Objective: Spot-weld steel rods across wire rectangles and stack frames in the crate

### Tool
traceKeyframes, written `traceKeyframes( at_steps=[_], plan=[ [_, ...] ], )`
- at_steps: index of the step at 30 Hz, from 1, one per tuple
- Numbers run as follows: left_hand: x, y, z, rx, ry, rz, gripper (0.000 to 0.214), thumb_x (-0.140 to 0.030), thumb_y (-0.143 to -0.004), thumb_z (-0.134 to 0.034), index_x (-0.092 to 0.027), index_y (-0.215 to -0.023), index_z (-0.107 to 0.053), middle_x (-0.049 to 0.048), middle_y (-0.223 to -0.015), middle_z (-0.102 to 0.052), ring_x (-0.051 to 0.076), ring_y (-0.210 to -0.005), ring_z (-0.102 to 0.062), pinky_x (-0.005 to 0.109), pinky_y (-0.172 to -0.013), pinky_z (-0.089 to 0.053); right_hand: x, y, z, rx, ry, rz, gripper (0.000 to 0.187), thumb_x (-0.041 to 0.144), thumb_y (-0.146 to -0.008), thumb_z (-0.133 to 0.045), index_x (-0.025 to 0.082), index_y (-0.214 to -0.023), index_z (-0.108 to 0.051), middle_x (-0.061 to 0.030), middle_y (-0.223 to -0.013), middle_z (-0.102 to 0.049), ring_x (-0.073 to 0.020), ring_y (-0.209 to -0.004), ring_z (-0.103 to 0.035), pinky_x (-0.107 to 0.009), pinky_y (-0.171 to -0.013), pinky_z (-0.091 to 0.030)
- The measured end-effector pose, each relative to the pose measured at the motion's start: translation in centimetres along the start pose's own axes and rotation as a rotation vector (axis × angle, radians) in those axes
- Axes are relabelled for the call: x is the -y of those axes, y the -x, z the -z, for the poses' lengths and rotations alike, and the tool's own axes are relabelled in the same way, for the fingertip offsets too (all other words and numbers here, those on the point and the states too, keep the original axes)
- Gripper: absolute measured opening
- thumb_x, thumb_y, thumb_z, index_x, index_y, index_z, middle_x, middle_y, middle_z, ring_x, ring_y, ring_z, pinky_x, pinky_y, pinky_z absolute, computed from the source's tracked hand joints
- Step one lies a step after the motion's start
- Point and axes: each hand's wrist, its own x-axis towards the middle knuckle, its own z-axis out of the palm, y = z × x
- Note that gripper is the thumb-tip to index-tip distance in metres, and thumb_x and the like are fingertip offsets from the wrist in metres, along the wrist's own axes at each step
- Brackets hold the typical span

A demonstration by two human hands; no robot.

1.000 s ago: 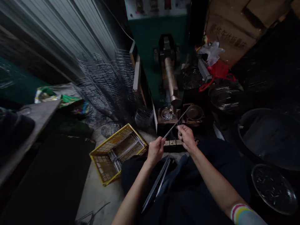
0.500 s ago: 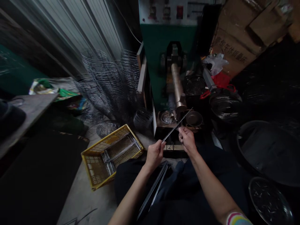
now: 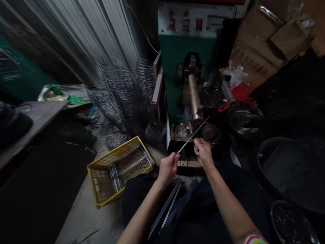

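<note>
My left hand (image 3: 169,167) is closed around the lower end of a thin metal rod (image 3: 186,144), which slants up and to the right. The rod's far end reaches the electrode area of a green spot-welding machine (image 3: 170,64), just below its thick brass-coloured arm (image 3: 195,93). Beside the rod, my right hand (image 3: 203,154) is pinched shut; anything between its fingertips is too small to make out. A round dish (image 3: 181,130) of small metal pieces stands by the electrode. More metal rods (image 3: 166,206) lie across my lap.
At left on the floor sits a yellow plastic crate (image 3: 101,189) with metal rods inside. Stacked wire rings (image 3: 124,91) stand behind it. To the right are a dark round pan (image 3: 211,132), a large black tub (image 3: 261,162), a bowl of small pieces (image 3: 291,220) and cardboard boxes (image 3: 254,64).
My view has shifted slightly, so the machine sits a little lower and further right. Both hands keep nearly the same pose, the left still on the rod.
</note>
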Motion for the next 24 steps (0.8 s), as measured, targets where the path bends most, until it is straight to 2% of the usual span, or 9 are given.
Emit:
traceKeyframes(
  at_steps=[7, 19, 24],
  plan=[
    [0.15, -0.25, 0.12, 0.0, 0.009, -0.001, 0.035, -0.036, -0.096, -0.039, -0.02, -0.065, -0.043, -0.0042, -0.053, -0.039, 0.01, -0.049, -0.039, 0.024, -0.054, -0.026, -0.05, -0.25, -0.03, 0.036, -0.019, 0.027, 0.03, 0.038, -0.079, -0.072, 0.017, -0.068, -0.053, 0.0074, -0.055, -0.039, -0.0027, -0.041, -0.028, -0.016, -0.035, -0.019],
    [0.08, -0.5, 0.18, -0.016, 0.063, 0.002, 0.036, -0.035, -0.096, -0.039, -0.02, -0.064, -0.038, -0.0054, -0.052, -0.035, 0.009, -0.048, -0.037, 0.024, -0.053, -0.024, -0.51, -0.85, 0.02, 0.04, -0.018, 0.018, 0.033, 0.041, -0.076, -0.074, 0.017, -0.068, -0.052, 0.0085, -0.052, -0.039, -0.0022, -0.039, -0.026, -0.017, -0.036, -0.017],
    [-0.02, -0.72, 0.18, -0.002, 0.069, 0.016, 0.035, -0.036, -0.096, -0.04, -0.02, -0.065, -0.041, -0.0051, -0.052, -0.037, 0.01, -0.048, -0.037, 0.024, -0.053, -0.025, -0.23, -0.9, -0.16, 0.017, -0.018, 0.007, 0.031, 0.041, -0.073, -0.076, 0.018, -0.072, -0.055, 0.0085, -0.053, -0.039, -0.0026, -0.039, -0.027, -0.017, -0.036, -0.017]
  ],
)
